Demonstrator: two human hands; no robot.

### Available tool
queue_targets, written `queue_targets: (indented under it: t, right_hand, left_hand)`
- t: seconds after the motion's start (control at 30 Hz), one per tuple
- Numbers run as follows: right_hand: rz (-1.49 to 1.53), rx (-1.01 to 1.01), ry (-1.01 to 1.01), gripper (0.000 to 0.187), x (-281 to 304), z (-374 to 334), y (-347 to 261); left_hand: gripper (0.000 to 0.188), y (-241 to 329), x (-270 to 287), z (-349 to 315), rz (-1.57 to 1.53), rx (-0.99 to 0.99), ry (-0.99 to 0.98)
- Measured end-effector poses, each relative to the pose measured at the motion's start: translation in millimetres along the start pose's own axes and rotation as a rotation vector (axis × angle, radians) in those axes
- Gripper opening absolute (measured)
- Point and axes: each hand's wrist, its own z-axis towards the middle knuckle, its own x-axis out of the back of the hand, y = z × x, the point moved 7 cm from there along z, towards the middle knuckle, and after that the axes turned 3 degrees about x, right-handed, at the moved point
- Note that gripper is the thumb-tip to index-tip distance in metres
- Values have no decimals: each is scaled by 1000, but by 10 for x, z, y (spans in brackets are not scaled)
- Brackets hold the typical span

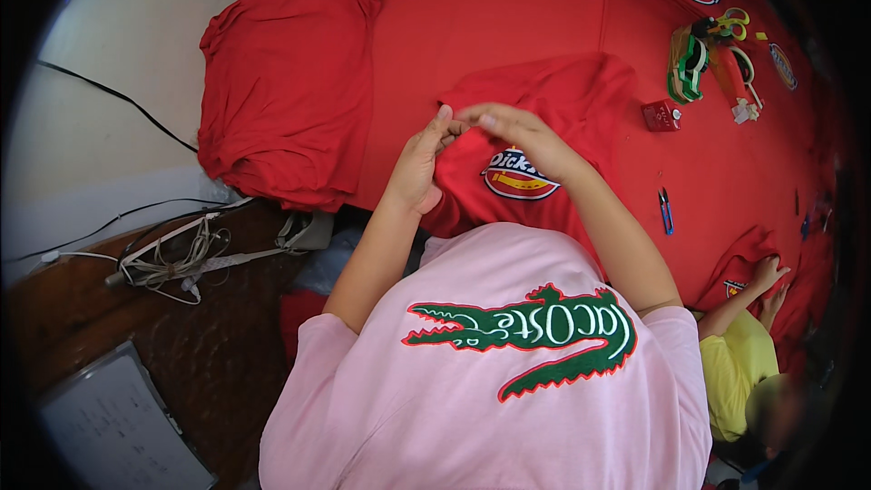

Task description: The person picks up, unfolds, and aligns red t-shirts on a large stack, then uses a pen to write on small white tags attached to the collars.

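A red shirt (581, 95) with an oval patch lies bunched in front of me, its near part against my body. At the shirt's left edge, my left hand (419, 163) is closed, fingers curled round the red cloth. My right hand (524, 134) reaches over from the right, just above the patch (519, 183). Its fingers are bent and pressed together, and they meet the left fingertips. Whatever lies between the right fingertips is too small to make out.
Folded red shirts (286, 82) are piled at the left. On the red-covered table (490, 18) are a green tape dispenser (687, 68), yellow-handled scissors (730, 23), a small red box (661, 115) and blue thread snips (666, 211). A yellow-clad co-worker (739, 367) handles red cloth at right. Cables (195, 249) lie at left.
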Motion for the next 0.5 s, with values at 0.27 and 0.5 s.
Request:
queue_targets:
  t: [0.27,0.5]
  right_hand:
    - [-60,-25,84,14,359,91,196]
    - [-1218,831,0,22,-998,-278,-476]
  left_hand:
    - [28,-26,67,-88,474,117,-64]
    - [36,-190,78,153,743,-540,202]
